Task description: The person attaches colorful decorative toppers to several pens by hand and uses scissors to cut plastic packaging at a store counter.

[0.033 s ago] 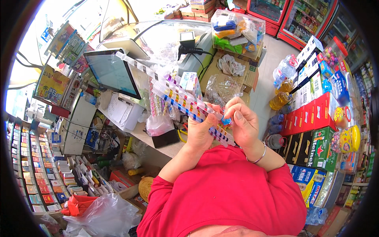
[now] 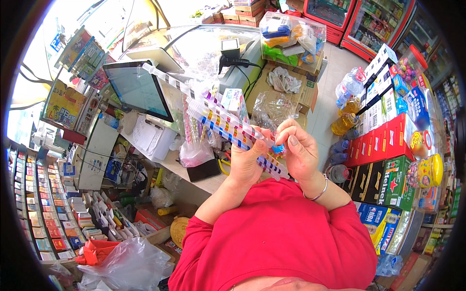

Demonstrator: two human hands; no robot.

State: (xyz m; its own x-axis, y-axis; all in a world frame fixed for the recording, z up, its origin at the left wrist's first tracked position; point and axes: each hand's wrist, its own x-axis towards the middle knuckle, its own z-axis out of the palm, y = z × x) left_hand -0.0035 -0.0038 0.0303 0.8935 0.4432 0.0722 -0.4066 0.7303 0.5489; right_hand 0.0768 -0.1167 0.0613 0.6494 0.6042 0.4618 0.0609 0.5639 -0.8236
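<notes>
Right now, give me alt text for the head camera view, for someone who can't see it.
A person in a red top holds a long strip of small colourful packets in both hands, the left hand gripping it and the right hand pinching its near end. Beyond is a cluttered shop counter with a tilted screen; stacked cartons stand to the right.
</notes>
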